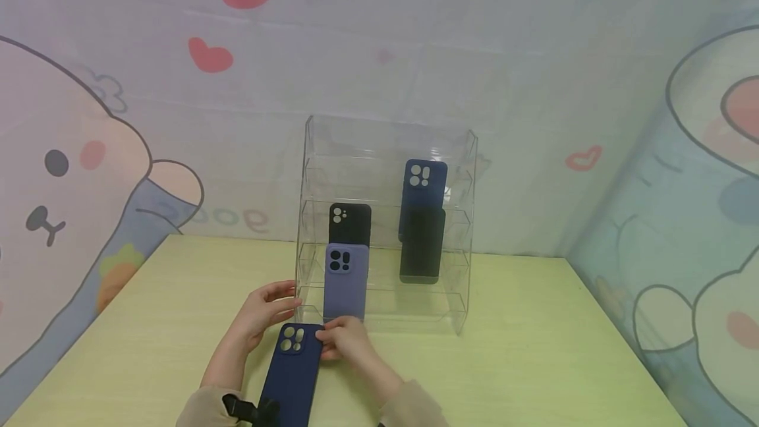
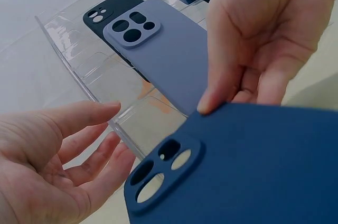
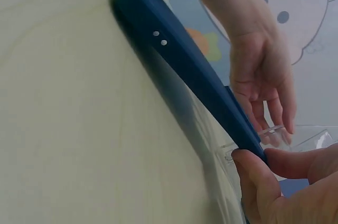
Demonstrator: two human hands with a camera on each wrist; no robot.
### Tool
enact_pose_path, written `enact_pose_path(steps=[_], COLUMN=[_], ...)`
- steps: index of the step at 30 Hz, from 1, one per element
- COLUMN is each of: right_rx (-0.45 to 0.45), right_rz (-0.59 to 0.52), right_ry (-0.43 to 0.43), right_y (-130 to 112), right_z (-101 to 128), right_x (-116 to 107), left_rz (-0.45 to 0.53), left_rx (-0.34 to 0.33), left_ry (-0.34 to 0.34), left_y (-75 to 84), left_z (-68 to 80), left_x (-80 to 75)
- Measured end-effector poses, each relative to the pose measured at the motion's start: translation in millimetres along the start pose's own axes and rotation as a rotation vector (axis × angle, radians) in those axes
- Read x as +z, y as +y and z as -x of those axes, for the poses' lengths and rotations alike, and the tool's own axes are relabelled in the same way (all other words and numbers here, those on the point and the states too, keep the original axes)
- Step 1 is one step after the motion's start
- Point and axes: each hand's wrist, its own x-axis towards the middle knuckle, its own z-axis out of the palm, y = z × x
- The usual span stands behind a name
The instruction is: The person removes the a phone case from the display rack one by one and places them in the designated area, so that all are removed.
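Observation:
My right hand pinches a dark blue phone case at its upper right corner, thumb on the back. The case tilts low in front of a clear stepped display rack, camera cutouts toward the rack. At the rack's left side, my left hand holds the edge, its thumb on one side of the clear panel and its fingers on the other. A lilac case stands in the lower left of the rack, overlapping a black case behind it.
On the rack's right, another dark blue case stands behind a dark case one tier lower. The rack stands on a pale yellow table. Behind hangs a cartoon-printed backdrop.

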Motion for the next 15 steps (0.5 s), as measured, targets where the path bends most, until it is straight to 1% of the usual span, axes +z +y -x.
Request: enact_pose_path(steps=[7,15], right_rx=[-0.038,-0.092], right_rz=[0.095,0.314], right_ry=[0.056,0.102], right_y=[5.0,4.8], right_z=[-1.0,-0.2], right_x=[8.9,14.3], left_rz=[0.001,-0.012], left_rx=[0.003,0.007], left_ry=[0.002,0.008], left_y=[0.3,-0.4], left_z=[0.6,0.8], left_x=[-0.3,0.0])
